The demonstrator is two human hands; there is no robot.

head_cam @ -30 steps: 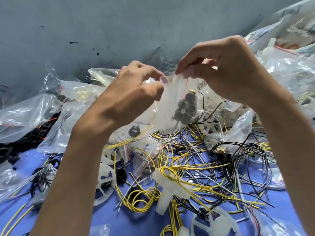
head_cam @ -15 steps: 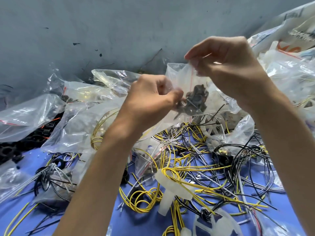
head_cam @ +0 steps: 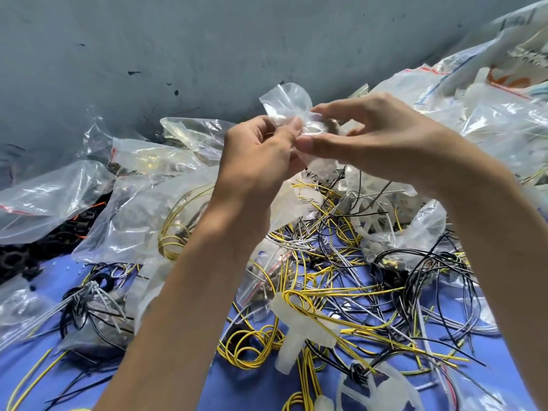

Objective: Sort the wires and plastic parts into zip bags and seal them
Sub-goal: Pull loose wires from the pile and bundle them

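Observation:
I hold a small clear zip bag [head_cam: 284, 103] up in front of the grey wall with both hands. My left hand [head_cam: 261, 155] pinches its lower part between thumb and fingers. My right hand [head_cam: 373, 140] pinches the same bag from the right, thumb below and fingers above. The bag is crumpled, and its contents are mostly hidden between my fingers. Below my hands lies a tangle of yellow wires [head_cam: 252, 345], black wires [head_cam: 421, 268] and grey wires on the blue table [head_cam: 249, 390]. A white plastic part [head_cam: 299, 330] lies among them.
Several filled clear zip bags [head_cam: 133, 221] are piled at the left and back. More bags [head_cam: 504, 123] are heaped at the right. Black plastic rings [head_cam: 17, 259] lie at the left edge. Another white plastic part [head_cam: 382, 390] sits at the bottom.
The bag has been turned and crumpled, so the dark parts inside no longer show. My left hand rose back up to meet my right hand at the bag.

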